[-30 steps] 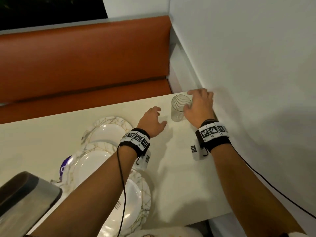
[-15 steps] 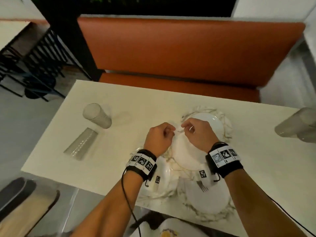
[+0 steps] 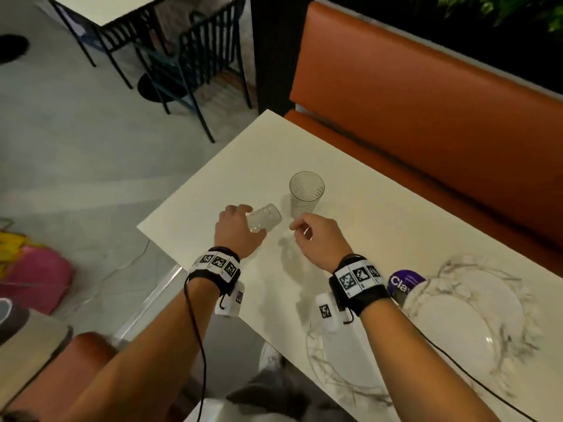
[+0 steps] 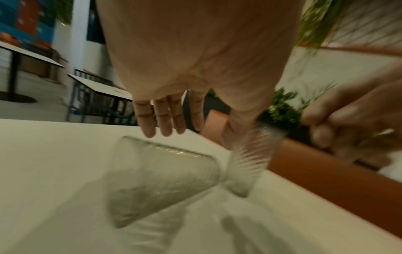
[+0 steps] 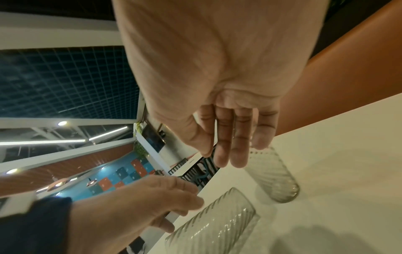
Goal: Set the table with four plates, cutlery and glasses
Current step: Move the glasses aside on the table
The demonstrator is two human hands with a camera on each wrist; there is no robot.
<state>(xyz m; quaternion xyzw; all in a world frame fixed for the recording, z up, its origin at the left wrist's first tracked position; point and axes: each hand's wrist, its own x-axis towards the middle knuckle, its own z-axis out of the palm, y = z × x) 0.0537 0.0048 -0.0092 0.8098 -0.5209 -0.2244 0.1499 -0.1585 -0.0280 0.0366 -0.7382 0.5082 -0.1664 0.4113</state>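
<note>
The tabletop (image 3: 380,239) is smooth and pale. Near its corner a ribbed clear glass (image 3: 305,191) stands up; another glass (image 3: 263,220) lies tipped beside it (hard, slippery, breakable; hold the sides). The left hand (image 3: 236,231) reaches over it, grip wide. The right hand (image 3: 316,239) hangs loose, holding nothing.

Left wrist view motion-blurred; tilted glass (image 4: 161,178) smeared. Marbled plate (image 3: 475,303) cut by frame edge.
</note>
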